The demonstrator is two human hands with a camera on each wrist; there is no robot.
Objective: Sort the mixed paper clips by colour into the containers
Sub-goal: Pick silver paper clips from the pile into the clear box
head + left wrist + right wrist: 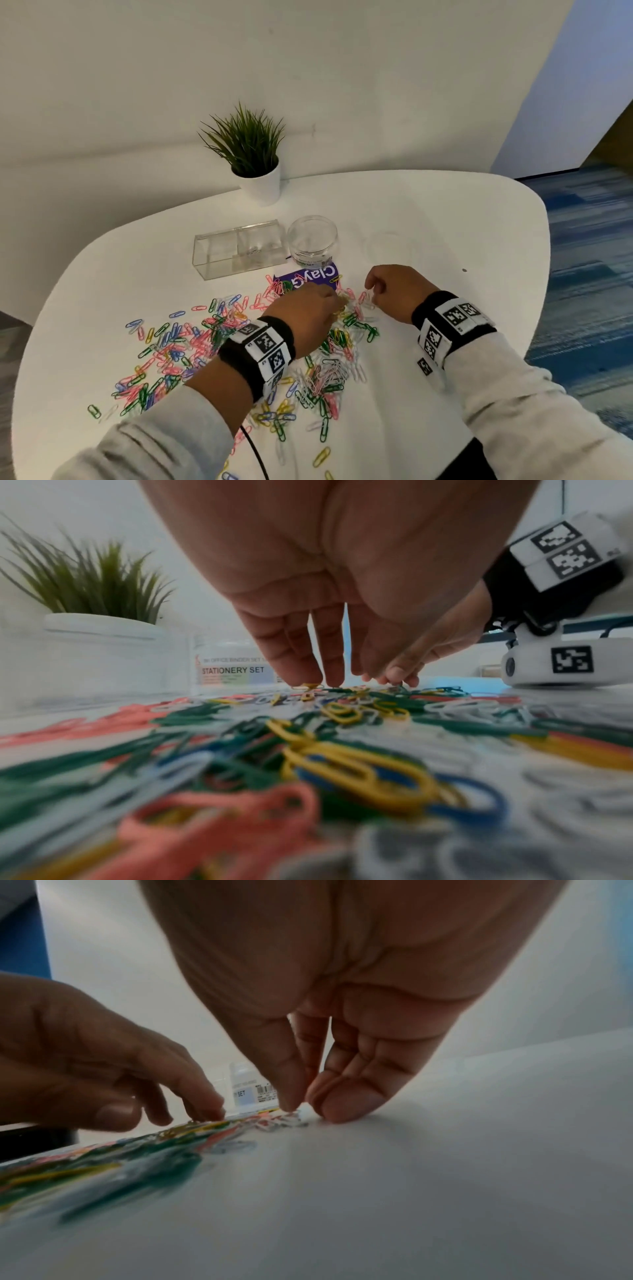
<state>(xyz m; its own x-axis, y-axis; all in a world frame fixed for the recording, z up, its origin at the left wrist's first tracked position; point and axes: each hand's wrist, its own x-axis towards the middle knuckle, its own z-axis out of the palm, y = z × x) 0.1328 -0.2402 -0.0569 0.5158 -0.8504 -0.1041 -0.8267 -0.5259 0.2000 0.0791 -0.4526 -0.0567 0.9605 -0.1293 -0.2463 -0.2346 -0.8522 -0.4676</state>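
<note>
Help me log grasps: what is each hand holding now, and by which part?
Neither plainly holds anything. The left hand and right hand have fingertips down among the paper clips; any pinched clip cannot be told.

A: Left hand (pixel 310 310) covers the clips under it; whether its fingertips (pixel 304 679) hold a yellow one, can't tell.
B: Near clips (pixel 308 791) are blurred. Right fingertips (pixel 291 1104) meet; any clip between them unreadable. Purple packet (pixel 310 279) partly hidden.

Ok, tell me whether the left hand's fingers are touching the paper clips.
Touching. The left wrist view shows the fingers of the left hand planted on the paper clips, one fingertip on a yellow clip.
</note>
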